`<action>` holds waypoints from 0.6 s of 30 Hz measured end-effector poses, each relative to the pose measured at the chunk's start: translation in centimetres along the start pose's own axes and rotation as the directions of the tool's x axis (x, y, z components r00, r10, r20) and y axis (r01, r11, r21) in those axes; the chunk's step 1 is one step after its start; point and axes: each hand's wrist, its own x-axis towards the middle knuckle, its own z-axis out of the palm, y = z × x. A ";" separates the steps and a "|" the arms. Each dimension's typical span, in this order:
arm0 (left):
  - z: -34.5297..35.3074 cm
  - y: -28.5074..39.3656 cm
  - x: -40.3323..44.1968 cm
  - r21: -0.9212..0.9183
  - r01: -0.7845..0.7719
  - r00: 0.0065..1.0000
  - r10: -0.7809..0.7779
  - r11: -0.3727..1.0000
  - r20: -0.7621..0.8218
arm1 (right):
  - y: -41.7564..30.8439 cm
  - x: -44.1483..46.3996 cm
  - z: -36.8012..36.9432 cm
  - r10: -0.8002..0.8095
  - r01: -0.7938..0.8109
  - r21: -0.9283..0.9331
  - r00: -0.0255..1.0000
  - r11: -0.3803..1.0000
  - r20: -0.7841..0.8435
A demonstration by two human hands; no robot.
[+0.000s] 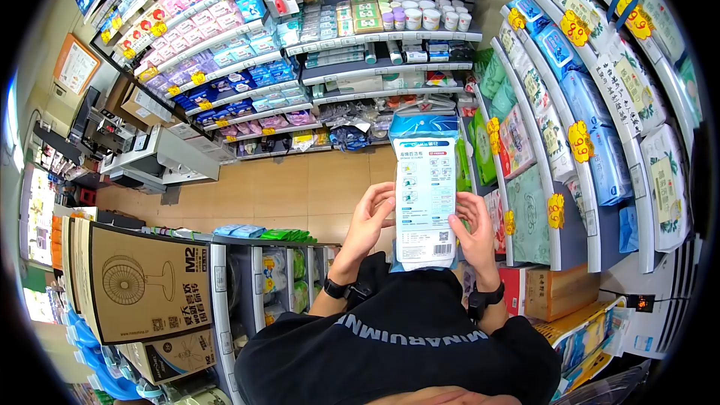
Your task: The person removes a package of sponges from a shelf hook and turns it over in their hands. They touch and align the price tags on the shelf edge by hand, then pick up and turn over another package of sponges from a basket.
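Observation:
A flat packet of sponge cloths (pixel 425 202) is upright in front of my chest, its printed back facing me. It has a blue clear top and a white label with text, small pictures and a barcode near the bottom. My left hand (pixel 367 223) grips its left edge, with the fingers partly hidden behind it. On the opposite edge, my right hand (pixel 475 231) holds it with the thumb on the front. Both wrists wear black bands.
Shelves of pink and blue packs (pixel 217 22) curve along the back left. White tubs (pixel 431 18) stand on the back shelf. Tissue packs (pixel 589 97) with yellow price tags line the right. A fan carton (pixel 142 281) sits on a shelf at left. Tiled floor (pixel 292 187) lies ahead.

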 end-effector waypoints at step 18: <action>0.2 -0.5 -0.2 -0.112 0.003 1.000 -0.003 0.994 0.003 | 1.4 0.1 -0.7 0.128 -0.123 0.172 0.992 0.977 -0.021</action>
